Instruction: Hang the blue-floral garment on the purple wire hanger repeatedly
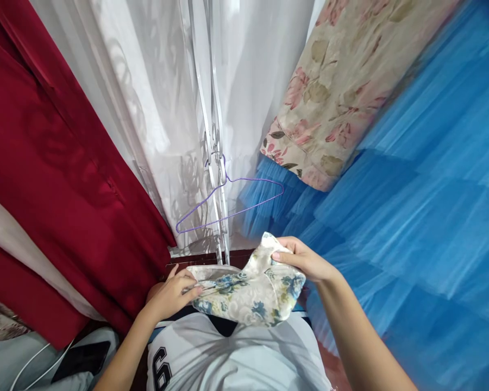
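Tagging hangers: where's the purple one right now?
In the head view, slightly left of centre: the purple hanger hangs at the white rods, higher in the picture than the blue-flowered cloth.

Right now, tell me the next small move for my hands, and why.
I'd probably ease the left hand outward to spread the cloth a little: the right hand already pinches one end, the left touches the other, and the part between looks folded rather than flat.
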The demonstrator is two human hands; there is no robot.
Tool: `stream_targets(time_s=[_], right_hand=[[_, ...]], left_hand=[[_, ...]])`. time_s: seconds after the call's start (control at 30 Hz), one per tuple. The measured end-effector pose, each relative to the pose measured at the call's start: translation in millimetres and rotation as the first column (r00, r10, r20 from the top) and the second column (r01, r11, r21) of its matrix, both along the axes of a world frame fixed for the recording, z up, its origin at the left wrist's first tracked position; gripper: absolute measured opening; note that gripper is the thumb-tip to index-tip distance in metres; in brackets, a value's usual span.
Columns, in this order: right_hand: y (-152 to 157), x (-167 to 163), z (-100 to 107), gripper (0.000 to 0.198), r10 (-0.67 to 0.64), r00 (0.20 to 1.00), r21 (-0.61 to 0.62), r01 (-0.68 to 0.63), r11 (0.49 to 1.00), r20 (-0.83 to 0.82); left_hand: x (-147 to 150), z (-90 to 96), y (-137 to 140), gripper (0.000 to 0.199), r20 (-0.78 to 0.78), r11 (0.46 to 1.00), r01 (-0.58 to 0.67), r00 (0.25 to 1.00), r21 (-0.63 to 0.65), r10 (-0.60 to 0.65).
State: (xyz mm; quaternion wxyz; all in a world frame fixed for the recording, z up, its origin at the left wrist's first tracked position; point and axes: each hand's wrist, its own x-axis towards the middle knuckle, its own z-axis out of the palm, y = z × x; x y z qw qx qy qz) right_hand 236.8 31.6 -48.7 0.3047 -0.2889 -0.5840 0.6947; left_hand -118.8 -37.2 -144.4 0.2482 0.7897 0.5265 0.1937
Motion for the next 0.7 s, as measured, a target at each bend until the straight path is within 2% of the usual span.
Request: stream_targets(time_s=[0.13,0.23,0.3,0.4,0.47,0.53,0.6,0.63,0.7], right_hand=[[8,13,6,0.027,-0.026,0.999,0.047,0.024,0.999,0.031],[14,19,7,0.025,-0.125,0.992,0.133,0.12,0.984,0.028],[22,16,6,0.025,-0.196,0.981,0.188,0.189,0.964,0.015],[44,3,4,0.033,-0.246,0.969,0.31,0.225,0.924,0.03],[66,-10,2,0.046,-0.311,0.948,0.452,0.246,0.857,0.074],[91,-21,-1,0.055,-0.432,0.895,0.599,0.287,0.748,0.112],[116,-30,-7,0.058,-0.544,0.828,0.69,0.316,0.651,0.134],[125,-33,-11,0.058,-0.575,0.804,0.713,0.316,0.626,0.148],[137,-37,-21,0.048,-0.587,0.786,0.743,0.275,0.61,0.192]], left_hand=[[0,-1.0,1,0.029,-0.084,0.995,0.02,0.996,0.095,-0.011],[-13,-2.5,5,0.023,-0.135,0.976,-0.03,0.989,0.215,0.06],[-30,3.0,12,0.023,-0.173,0.956,-0.09,0.975,0.281,0.143],[-58,23.2,27,0.025,-0.23,0.929,-0.167,0.94,0.331,0.251],[-71,41.2,37,0.03,-0.242,0.903,-0.214,0.917,0.372,0.317],[-75,58.7,47,0.035,-0.237,0.87,-0.239,0.901,0.432,0.365],[-71,72.3,55,0.038,-0.236,0.838,-0.236,0.89,0.491,0.39],[-68,77.0,59,0.038,-0.238,0.823,-0.235,0.884,0.518,0.402],[-60,82.1,67,0.039,-0.235,0.804,-0.239,0.876,0.545,0.42]])
